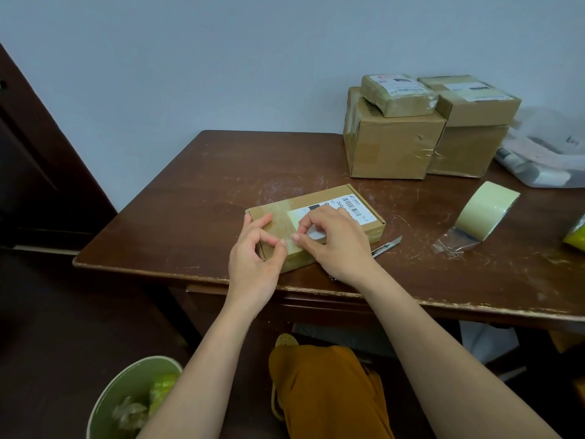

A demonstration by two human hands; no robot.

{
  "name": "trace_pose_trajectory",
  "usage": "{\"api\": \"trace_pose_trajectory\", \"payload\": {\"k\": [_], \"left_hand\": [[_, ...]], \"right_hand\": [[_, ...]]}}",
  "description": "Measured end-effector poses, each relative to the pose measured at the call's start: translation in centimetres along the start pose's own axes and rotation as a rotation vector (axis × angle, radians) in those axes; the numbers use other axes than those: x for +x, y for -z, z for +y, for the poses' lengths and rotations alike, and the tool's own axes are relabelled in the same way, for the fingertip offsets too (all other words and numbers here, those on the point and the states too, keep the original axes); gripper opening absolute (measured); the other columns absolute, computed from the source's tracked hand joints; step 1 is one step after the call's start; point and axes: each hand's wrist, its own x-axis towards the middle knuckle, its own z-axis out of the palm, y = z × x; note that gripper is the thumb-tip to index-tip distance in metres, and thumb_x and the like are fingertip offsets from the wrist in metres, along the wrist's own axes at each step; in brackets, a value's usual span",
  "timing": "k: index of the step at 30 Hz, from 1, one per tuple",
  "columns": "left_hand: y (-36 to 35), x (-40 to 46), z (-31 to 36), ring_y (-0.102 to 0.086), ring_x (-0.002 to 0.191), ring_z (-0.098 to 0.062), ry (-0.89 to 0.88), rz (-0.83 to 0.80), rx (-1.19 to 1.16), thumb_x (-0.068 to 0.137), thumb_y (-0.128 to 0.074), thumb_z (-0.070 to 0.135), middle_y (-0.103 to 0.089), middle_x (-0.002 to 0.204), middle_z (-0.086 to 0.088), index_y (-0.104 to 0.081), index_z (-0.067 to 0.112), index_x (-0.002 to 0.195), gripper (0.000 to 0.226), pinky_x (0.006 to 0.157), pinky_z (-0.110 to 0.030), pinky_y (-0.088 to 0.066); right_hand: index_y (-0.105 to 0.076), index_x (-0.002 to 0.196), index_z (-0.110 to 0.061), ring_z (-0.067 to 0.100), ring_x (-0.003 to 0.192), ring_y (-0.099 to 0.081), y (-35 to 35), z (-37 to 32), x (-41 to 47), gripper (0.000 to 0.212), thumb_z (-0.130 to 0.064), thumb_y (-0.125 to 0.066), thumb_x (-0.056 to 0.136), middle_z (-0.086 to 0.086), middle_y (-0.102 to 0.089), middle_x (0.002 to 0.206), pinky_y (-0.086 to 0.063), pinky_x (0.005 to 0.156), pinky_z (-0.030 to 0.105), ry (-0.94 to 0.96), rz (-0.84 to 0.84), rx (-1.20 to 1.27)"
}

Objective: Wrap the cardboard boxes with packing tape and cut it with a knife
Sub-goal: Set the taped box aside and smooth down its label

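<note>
A flat cardboard box (319, 198) with a white shipping label lies near the table's front edge. A band of clear tape (281, 215) runs across its left part. My left hand (253, 261) pinches the tape's near end between thumb and forefinger at the box's front edge. Right beside it, my right hand (335, 242) rests on the box top, thumb and curled fingers pinching the same strip. A utility knife (387, 245) lies on the table just right of the box, partly hidden by my right hand. The tape roll (484, 213) stands to the right, a loose end trailing on the table.
Several taped cardboard boxes (392, 147) are stacked at the back right of the brown wooden table (205, 185). A plastic bag with items (544, 153) sits at the far right. A green bin (126, 391) with scraps stands on the floor at lower left.
</note>
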Motion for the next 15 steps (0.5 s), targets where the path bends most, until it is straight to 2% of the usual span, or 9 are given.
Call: {"api": "trace_pose_trajectory", "payload": {"k": [5, 8, 10, 12, 15], "left_hand": [[-0.17, -0.03, -0.07, -0.023, 0.146, -0.005, -0.011, 0.032, -0.006, 0.088, -0.070, 0.010, -0.051, 0.130, 0.023, -0.057, 0.018, 0.073, 0.021, 0.113, -0.030, -0.024], [-0.40, -0.06, 0.15, -0.028, 0.144, -0.006, 0.012, 0.063, -0.016, 0.086, -0.071, 0.008, -0.050, 0.131, 0.018, -0.057, 0.020, 0.075, 0.021, 0.112, -0.028, -0.029], [-0.41, 0.02, 0.23, -0.035, 0.138, -0.006, 0.039, 0.099, -0.081, 0.084, -0.072, 0.004, -0.045, 0.131, 0.013, -0.054, 0.023, 0.089, 0.027, 0.110, -0.031, -0.040], [-0.15, 0.23, 0.27, -0.038, 0.137, -0.005, 0.085, 0.105, -0.182, 0.083, -0.073, 0.002, -0.038, 0.134, 0.009, -0.044, 0.029, 0.106, 0.046, 0.104, -0.030, -0.049], [-0.02, 0.47, 0.04, -0.036, 0.136, 0.000, 0.083, 0.086, -0.146, 0.086, -0.071, 0.002, -0.031, 0.132, 0.011, -0.040, 0.030, 0.117, 0.052, 0.102, -0.021, -0.045]], "right_hand": [[-0.057, 0.079, -0.032, 0.011, 0.092, -0.046, -0.14, -0.20, 0.02, 0.017, -0.040, -0.067, 0.090, -0.013, -0.060, 0.097, -0.042, 0.082, 0.035, -0.009, 0.003, -0.014], [-0.054, 0.084, -0.031, 0.013, 0.096, -0.050, -0.09, -0.22, 0.06, 0.019, -0.039, -0.071, 0.087, -0.011, -0.061, 0.100, -0.043, 0.085, 0.038, -0.037, 0.012, 0.020], [-0.048, 0.094, -0.029, 0.016, 0.100, -0.054, 0.00, -0.28, 0.14, 0.029, -0.037, -0.074, 0.085, -0.009, -0.060, 0.105, -0.044, 0.085, 0.040, -0.072, 0.012, 0.058], [-0.044, 0.099, -0.030, 0.015, 0.101, -0.055, 0.07, -0.29, 0.28, 0.035, -0.037, -0.075, 0.084, -0.011, -0.056, 0.104, -0.044, 0.085, 0.040, -0.094, -0.006, 0.058], [-0.049, 0.096, -0.031, 0.012, 0.097, -0.055, 0.14, -0.13, 0.46, 0.028, -0.033, -0.074, 0.085, -0.012, -0.060, 0.103, -0.045, 0.083, 0.037, -0.100, -0.012, 0.073]]}}
